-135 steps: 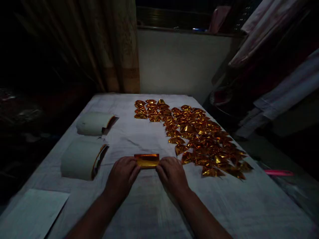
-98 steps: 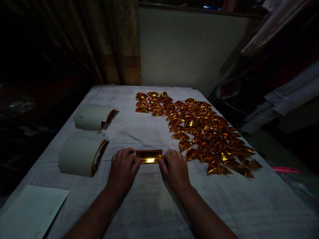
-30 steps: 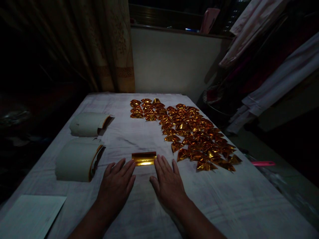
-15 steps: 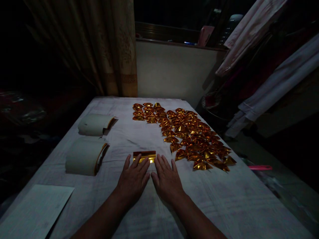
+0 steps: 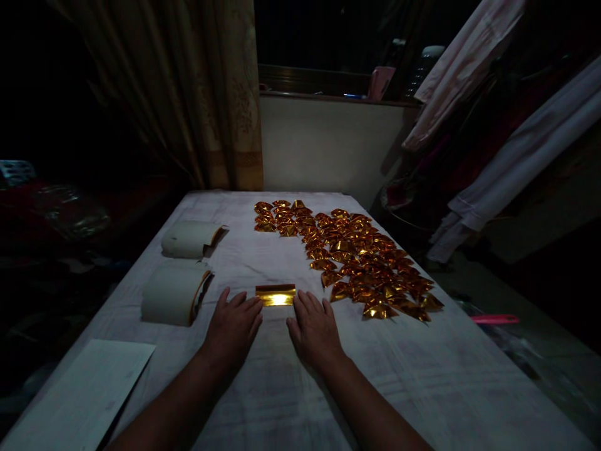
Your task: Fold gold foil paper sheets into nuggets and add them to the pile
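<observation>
A shiny strip of folded gold foil paper lies flat on the cloth-covered table, between my two hands. My left hand is palm down with its fingers stretched out, and its fingertips touch the strip's left end. At the right end rests my right hand, also palm down, with fingers extended at the strip's edge. Many folded gold foil pieces spread over the table's far and right side. Left of my hands are two curved stacks of paper, one nearer and one farther.
A pale flat sheet or board lies at the table's front left. Behind the table are a curtain and a wall with a pink object on the sill. Clothes hang at the right, above a pink handle.
My left hand has slid left off the middle of the gold strip to its left end, so more of the strip shows. The right hand stays by the right end. The view tilted slightly.
</observation>
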